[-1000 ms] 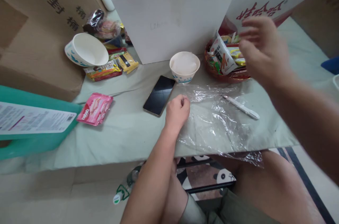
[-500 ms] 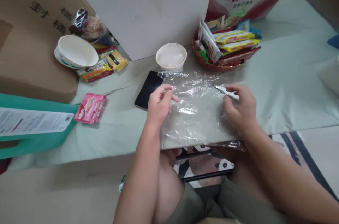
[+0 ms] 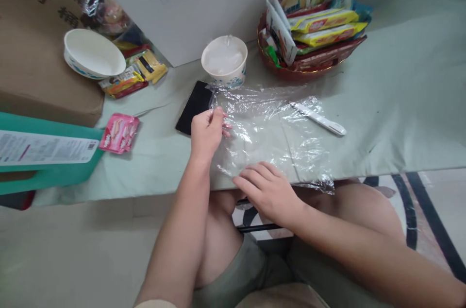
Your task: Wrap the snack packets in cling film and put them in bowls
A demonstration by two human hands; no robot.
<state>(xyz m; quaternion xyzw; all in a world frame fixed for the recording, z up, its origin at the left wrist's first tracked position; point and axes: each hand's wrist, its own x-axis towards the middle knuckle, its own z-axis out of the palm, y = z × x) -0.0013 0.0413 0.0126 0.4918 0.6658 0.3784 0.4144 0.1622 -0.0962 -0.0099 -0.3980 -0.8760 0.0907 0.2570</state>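
Note:
A clear plastic sheet, crinkled and shiny, lies spread over the cloth in front of me; whether it is a bag I cannot tell. At its left edge my left hand pinches the film between thumb and fingers. My right hand rests palm down on the sheet's lower edge, at the table's front, fingers stretched out and holding nothing. A white-handled knife lies on the sheet's right part, its handle end reaching past the film. Behind my left hand, a black phone or tablet lies partly covered.
A paper bowl with clear plastic inside stands behind the sheet. Right of it is a red basket of packaged snacks. To the left are another paper bowl, a pink wafer pack, a green carrier and a cardboard box.
My right hand has let go of the knife, leaving it on the sheet, and moved left and toward me to the front edge. My left hand has closed on the film. The view has shifted.

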